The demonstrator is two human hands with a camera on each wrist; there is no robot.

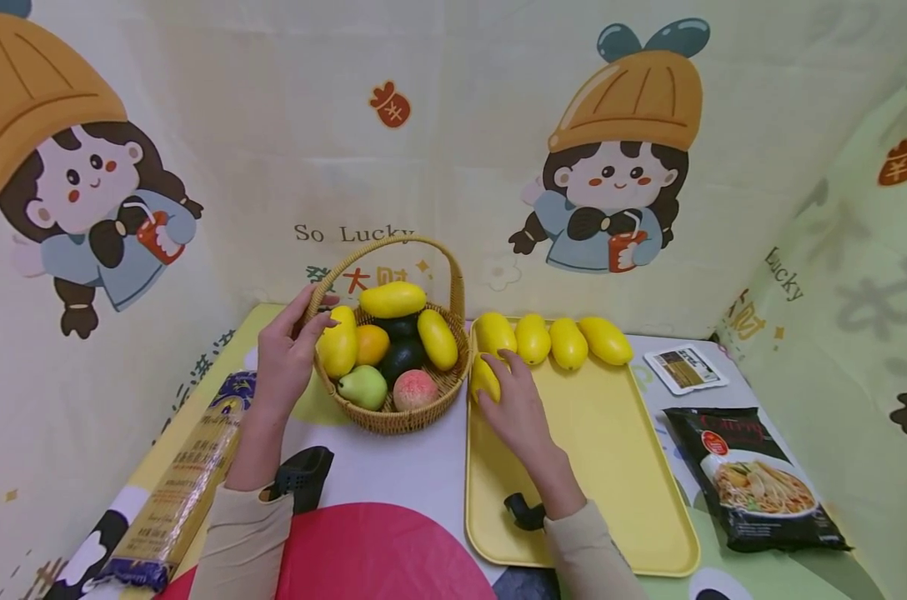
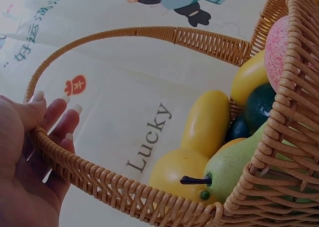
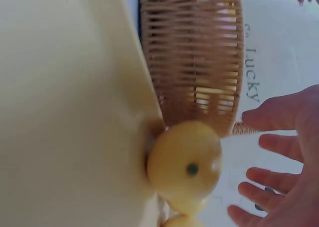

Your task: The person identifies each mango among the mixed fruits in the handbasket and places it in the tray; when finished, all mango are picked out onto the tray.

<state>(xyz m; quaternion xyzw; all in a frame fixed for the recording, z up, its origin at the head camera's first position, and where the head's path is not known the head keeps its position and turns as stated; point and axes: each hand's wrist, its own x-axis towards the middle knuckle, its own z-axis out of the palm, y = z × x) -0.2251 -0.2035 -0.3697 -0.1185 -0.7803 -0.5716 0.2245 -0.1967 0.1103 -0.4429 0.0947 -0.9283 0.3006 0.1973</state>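
A wicker basket (image 1: pixel 393 422) holds yellow mangoes (image 1: pixel 438 340), an orange (image 1: pixel 373 344), dark avocados (image 1: pixel 401 359), a green pear (image 2: pixel 234 162) and a pink peach (image 1: pixel 416 390). My left hand (image 1: pixel 290 354) loosely grips the left side of its handle (image 2: pixel 104 179), thumb on one side and fingers on the other. Several mangoes (image 1: pixel 568 343) line the back of a yellow tray (image 1: pixel 588 467). Another mango (image 1: pixel 485 380) lies at the tray's left edge. Over that one is my right hand (image 1: pixel 519 408), its fingers spread and apart from the fruit in the right wrist view.
Left of the basket lies a long pack of spaghetti (image 1: pixel 187 483). Right of the tray are a small white pack (image 1: pixel 684 368) and a black noodle packet (image 1: pixel 754 479). A printed cloth wall (image 1: pixel 453 167) stands close behind the basket and tray.
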